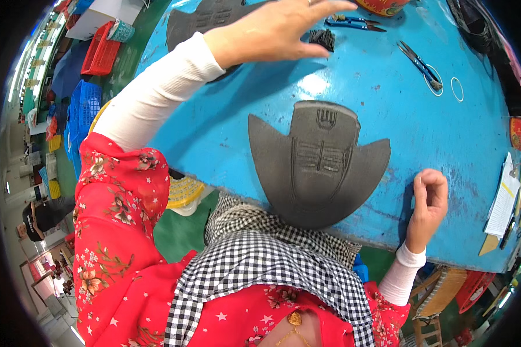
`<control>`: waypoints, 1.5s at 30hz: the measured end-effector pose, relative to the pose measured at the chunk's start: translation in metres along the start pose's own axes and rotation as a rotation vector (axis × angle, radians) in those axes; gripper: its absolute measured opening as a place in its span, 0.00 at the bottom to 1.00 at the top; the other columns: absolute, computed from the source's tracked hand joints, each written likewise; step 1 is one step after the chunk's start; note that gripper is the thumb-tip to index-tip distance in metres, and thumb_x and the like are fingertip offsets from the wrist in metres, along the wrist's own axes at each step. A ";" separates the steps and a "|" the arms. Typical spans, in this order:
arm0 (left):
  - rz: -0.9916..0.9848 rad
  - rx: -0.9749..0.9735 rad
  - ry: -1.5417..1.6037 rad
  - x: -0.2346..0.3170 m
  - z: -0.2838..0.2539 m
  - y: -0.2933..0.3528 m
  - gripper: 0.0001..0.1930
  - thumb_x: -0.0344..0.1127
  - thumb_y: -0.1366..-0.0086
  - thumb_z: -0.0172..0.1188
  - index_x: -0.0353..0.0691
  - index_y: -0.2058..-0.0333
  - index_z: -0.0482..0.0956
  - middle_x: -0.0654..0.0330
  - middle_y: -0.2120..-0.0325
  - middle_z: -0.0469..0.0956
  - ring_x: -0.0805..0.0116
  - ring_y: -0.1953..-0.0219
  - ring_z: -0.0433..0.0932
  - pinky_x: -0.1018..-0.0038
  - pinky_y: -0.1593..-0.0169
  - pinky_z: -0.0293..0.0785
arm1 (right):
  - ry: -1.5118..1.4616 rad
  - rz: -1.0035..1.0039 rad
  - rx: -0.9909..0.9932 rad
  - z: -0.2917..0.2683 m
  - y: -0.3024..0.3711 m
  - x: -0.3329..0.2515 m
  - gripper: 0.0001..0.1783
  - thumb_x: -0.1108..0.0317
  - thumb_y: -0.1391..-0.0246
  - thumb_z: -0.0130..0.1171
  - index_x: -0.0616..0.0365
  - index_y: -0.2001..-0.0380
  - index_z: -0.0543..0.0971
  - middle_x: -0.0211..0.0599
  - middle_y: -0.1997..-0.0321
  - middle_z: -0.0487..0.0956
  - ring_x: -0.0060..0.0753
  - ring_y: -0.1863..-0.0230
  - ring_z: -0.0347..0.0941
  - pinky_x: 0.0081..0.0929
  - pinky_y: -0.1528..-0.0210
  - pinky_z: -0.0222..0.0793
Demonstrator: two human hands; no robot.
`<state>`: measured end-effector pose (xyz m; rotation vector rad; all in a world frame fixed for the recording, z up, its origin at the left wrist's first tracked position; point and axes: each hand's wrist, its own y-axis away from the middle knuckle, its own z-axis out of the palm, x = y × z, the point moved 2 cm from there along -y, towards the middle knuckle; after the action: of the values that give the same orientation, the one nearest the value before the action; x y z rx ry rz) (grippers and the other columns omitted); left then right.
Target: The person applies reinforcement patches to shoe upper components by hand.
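Note:
A dark grey shoe-upper piece [318, 165] with embossed lines lies flat at the near edge of the blue table [399, 115]. My left hand [272, 29] is stretched far across the table with fingers spread, hovering over a small black strip bundle [322, 39] beside another dark grey upper piece [200, 20]. It holds nothing that I can see. My right hand [428, 199] rests on the table edge to the right of the near piece, fingers curled in loosely, with nothing visible in it.
Blue-handled snips [353, 23] lie at the far side and another pair of snips [419, 63] with a white ring [457, 88] at the right. Papers and pens [503, 202] sit at the right edge. Red and blue crates [92, 75] stand on the green floor at left.

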<state>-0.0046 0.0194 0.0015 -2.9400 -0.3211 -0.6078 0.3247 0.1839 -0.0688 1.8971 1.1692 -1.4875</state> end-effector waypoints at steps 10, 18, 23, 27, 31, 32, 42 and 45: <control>0.101 -0.013 0.315 0.078 0.021 0.141 0.13 0.28 0.51 0.65 0.40 0.64 0.78 0.59 0.63 0.76 0.60 0.63 0.76 0.69 0.60 0.73 | 0.530 0.283 -0.230 0.038 -0.035 -0.062 0.15 0.63 0.45 0.58 0.67 0.65 0.78 0.34 0.74 0.78 0.19 0.72 0.71 0.20 0.69 0.67; 0.043 0.269 0.266 0.085 0.087 0.179 0.17 0.25 0.53 0.64 0.43 0.61 0.77 0.60 0.52 0.70 0.55 0.52 0.70 0.64 0.51 0.71 | 0.173 0.305 -0.271 0.050 -0.025 -0.063 0.18 0.63 0.43 0.56 0.61 0.53 0.72 0.27 0.66 0.76 0.17 0.67 0.69 0.18 0.64 0.65; 0.100 0.389 0.256 0.079 0.092 0.174 0.17 0.25 0.53 0.64 0.43 0.62 0.77 0.60 0.52 0.71 0.56 0.52 0.70 0.64 0.51 0.70 | -0.408 0.570 -0.105 0.061 -0.016 -0.060 0.23 0.63 0.41 0.53 0.57 0.45 0.65 0.24 0.62 0.75 0.13 0.69 0.67 0.11 0.66 0.60; 0.142 0.417 0.388 0.078 0.093 0.171 0.16 0.25 0.53 0.64 0.42 0.62 0.77 0.58 0.54 0.72 0.56 0.52 0.70 0.64 0.51 0.69 | 0.055 0.537 -0.238 0.063 -0.011 -0.073 0.22 0.67 0.42 0.54 0.59 0.45 0.66 0.29 0.54 0.75 0.15 0.65 0.70 0.11 0.69 0.67; 0.070 0.544 0.670 0.063 0.073 0.185 0.14 0.22 0.48 0.60 0.40 0.61 0.76 0.56 0.55 0.72 0.61 0.54 0.72 0.69 0.53 0.70 | 0.081 0.321 -0.250 0.055 -0.043 -0.109 0.22 0.70 0.43 0.55 0.58 0.46 0.67 0.28 0.54 0.75 0.11 0.65 0.70 0.09 0.75 0.61; 0.037 0.614 0.693 0.055 0.065 0.191 0.13 0.21 0.47 0.58 0.40 0.61 0.76 0.55 0.55 0.72 0.64 0.54 0.72 0.71 0.54 0.70 | 0.035 0.253 -0.242 0.057 -0.056 -0.118 0.21 0.70 0.43 0.54 0.58 0.46 0.67 0.27 0.54 0.75 0.10 0.65 0.70 0.08 0.75 0.60; -0.394 0.985 0.947 -0.060 0.024 0.204 0.16 0.32 0.37 0.55 0.35 0.51 0.70 0.58 0.52 0.71 0.71 0.49 0.68 0.74 0.46 0.65 | -0.496 0.200 -0.391 0.203 -0.176 -0.092 0.17 0.66 0.40 0.51 0.57 0.49 0.66 0.33 0.57 0.77 0.25 0.64 0.77 0.23 0.67 0.74; -0.477 0.896 1.089 -0.087 0.020 0.182 0.22 0.40 0.36 0.55 0.34 0.47 0.68 0.57 0.51 0.70 0.70 0.48 0.68 0.74 0.45 0.65 | -0.370 0.224 -0.355 0.220 -0.182 -0.076 0.17 0.64 0.40 0.51 0.58 0.50 0.68 0.34 0.57 0.77 0.25 0.61 0.77 0.24 0.62 0.75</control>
<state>-0.0332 -0.1699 -0.0654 -1.4023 -0.8423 -1.4820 0.0479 0.0851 -0.0401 1.3934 0.9396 -1.3313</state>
